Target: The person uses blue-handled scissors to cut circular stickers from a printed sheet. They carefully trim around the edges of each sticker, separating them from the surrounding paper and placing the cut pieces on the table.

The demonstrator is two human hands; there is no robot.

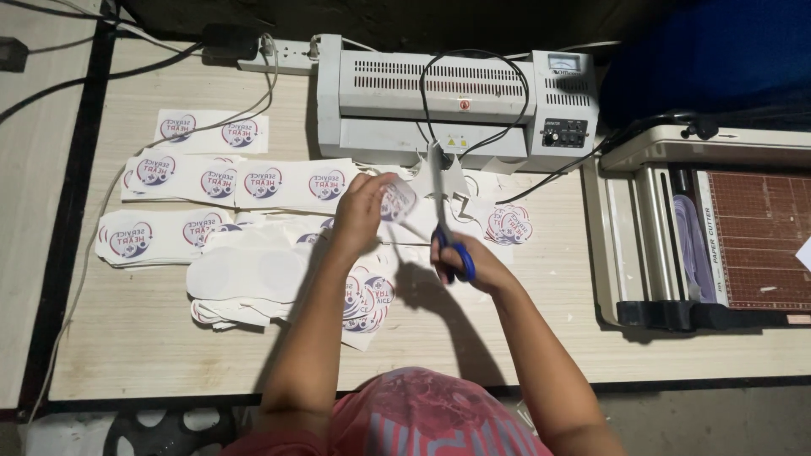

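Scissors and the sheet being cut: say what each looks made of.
Scissors: bright metal blades, likely steel, with glossy blue plastic handles in the right hand. Sheet in the left hand: thin white printed paper, possibly laminated; gloss unclear.

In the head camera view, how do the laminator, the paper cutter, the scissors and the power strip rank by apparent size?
1. Laminator and paper cutter: look alike, unranked; the cutter runs off the frame.
2. Power strip.
3. Scissors, partly hidden by the right hand.
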